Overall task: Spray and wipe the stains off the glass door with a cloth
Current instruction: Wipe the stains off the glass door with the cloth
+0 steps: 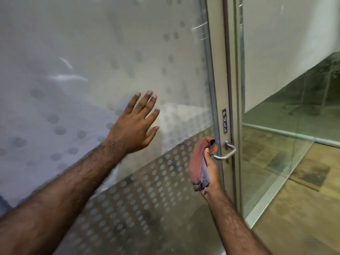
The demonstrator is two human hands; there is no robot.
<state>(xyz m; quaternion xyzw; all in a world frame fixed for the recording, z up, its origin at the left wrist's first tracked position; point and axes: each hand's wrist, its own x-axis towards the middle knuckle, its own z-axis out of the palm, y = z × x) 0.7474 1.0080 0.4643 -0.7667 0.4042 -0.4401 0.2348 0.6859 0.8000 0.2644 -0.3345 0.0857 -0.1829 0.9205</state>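
Observation:
The glass door point(92, 52) fills the left and middle of the head view, frosted with a pattern of grey dots and some pale smears. My left hand point(134, 124) is raised in front of the glass with fingers spread, holding nothing; whether it touches the glass I cannot tell. My right hand point(211, 172) is lower right, closed around a bunched reddish-brown cloth point(199, 162), right beside the metal door handle point(227, 151). No spray bottle is in view.
A metal door frame point(217, 70) with a "PULL" label point(224, 120) runs down the right of the door. Beyond it stands a fixed glass panel point(276, 153), with wooden floor point(303, 208) at the lower right.

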